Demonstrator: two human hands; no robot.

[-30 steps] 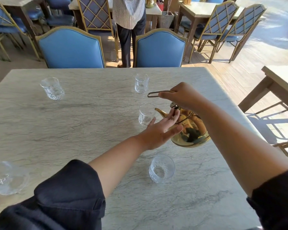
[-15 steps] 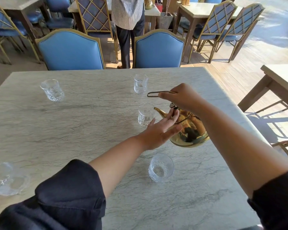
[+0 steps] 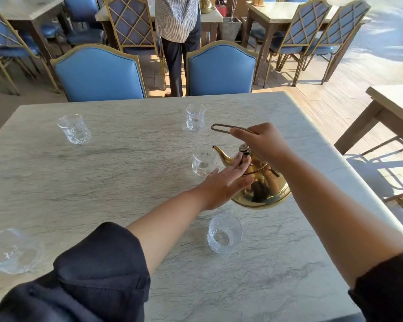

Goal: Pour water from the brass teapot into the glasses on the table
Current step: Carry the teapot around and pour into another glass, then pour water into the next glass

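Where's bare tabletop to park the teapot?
Free: wide centre-left patch between far-left glass and left forearm; near-right corner past near glass. Crowded: around brass teapot, between middle glass, far glass and both hands.

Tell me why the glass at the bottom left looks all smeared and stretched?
In the head view, the wide-angle lens stretches things near the edges, so the corner glass looks blurred and pulled out, while the middle glass by the brass teapot stays crisp; sunlight from the right puts bright glare on the floor.
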